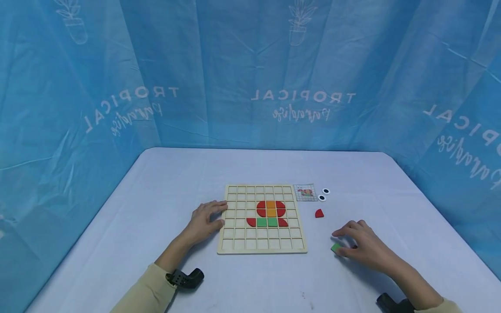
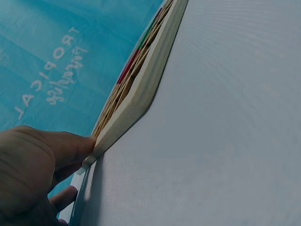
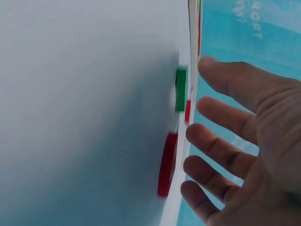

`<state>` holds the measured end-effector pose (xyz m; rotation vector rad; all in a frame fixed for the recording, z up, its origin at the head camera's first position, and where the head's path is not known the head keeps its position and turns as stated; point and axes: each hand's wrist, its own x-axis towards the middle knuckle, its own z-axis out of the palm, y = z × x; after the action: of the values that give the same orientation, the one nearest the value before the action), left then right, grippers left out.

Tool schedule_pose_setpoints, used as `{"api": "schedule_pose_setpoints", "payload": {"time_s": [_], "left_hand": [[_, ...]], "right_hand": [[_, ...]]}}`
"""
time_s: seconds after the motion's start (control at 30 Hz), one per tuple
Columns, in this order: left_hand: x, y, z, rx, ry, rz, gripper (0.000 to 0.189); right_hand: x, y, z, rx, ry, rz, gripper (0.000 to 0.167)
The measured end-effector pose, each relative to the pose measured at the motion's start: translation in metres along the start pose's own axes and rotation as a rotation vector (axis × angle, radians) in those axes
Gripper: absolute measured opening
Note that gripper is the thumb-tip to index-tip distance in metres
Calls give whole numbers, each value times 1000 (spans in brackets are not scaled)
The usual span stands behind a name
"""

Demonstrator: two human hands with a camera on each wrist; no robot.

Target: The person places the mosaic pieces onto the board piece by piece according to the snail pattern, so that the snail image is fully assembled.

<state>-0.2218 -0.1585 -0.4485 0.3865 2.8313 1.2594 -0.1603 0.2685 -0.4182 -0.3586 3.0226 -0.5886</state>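
A wooden grid board (image 1: pixel 245 244) lies on the table with red, orange and green flat pieces set in its squares. My left hand (image 1: pixel 205 221) rests at the board's left edge, its thumb (image 2: pixel 75 148) and fingertips touching the frame. Over to the right, my right hand (image 1: pixel 362 245) hovers above a loose green square piece (image 1: pixel 335 248), its fingers spread and holding nothing. In the right wrist view, that green piece (image 3: pixel 181 89) and a red piece (image 3: pixel 168 165) lie on the table below the fingers. From the head view, the hand mostly hides this red piece.
A small picture card (image 1: pixel 305 192) lies beside the board's upper right corner. Near it are two white discs with black centres (image 1: pixel 326 191) and a red quarter-circle piece (image 1: pixel 319 213). Blue printed cloth (image 1: pixel 242 117) hangs behind the white table (image 1: pixel 176 182) and along its sides.
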Motion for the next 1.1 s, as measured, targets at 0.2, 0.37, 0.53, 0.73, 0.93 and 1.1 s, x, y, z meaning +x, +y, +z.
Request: {"api": "schedule_pose_setpoints", "payload": {"time_s": [0.2, 0.37, 0.53, 0.73, 0.93, 1.1], "left_hand": [[0, -1, 0, 0, 2, 9, 49], [0, -1, 0, 8, 8, 3, 48], [1, 0, 0, 2, 2, -19, 48], [0, 0, 0, 5, 2, 1, 49], [0, -1, 1, 6, 5, 11, 49], [0, -1, 1, 9, 10, 12, 48]], "right_hand": [[-7, 13, -3, -8, -38, -30, 41], [-4, 15, 1, -35, -23, -39, 42], [2, 11, 5, -34, -8, -31, 37], [8, 8, 7, -38, 4, -44, 29], [10, 11, 5, -35, -12, -63, 28], [12, 13, 5, -34, -11, -91, 27]]}}
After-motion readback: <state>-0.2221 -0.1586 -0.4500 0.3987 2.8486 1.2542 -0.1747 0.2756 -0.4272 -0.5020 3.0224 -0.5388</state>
